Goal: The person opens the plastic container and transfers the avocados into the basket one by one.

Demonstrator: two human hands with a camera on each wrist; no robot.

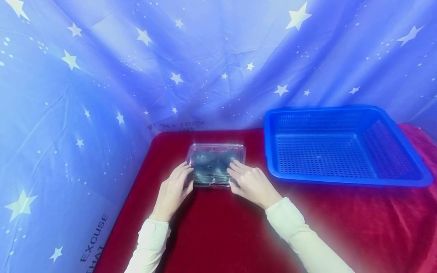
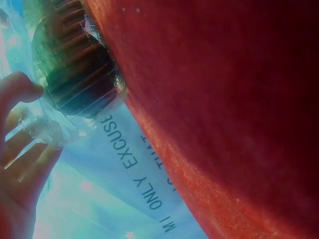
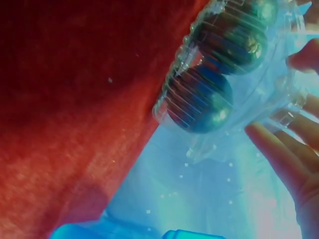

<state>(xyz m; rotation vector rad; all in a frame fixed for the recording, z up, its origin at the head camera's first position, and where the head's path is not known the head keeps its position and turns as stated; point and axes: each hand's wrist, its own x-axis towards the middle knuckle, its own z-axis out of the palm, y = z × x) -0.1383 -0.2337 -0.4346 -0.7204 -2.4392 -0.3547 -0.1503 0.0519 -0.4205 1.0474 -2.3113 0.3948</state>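
A clear plastic clamshell box (image 1: 214,167) stands on the red cloth between both hands. Several dark green, rounded, fruit-like things (image 3: 199,99) show through its ribbed wall in the right wrist view; their exact kind is unclear. The left hand (image 1: 174,191) grips the box's left side, thumb low at the front corner and fingers farther up the side. At the opposite side the right hand (image 1: 252,184) holds it likewise, its fingertips over the top edge. In the left wrist view, the left hand (image 2: 22,149) has thumb and fingers against the clear plastic.
To the right sits a blue perforated plastic basket (image 1: 341,181), its near left corner close to the right hand. Red cloth (image 1: 211,231) covers the table. A blue star-printed curtain (image 1: 205,45) hangs behind and along the left side.
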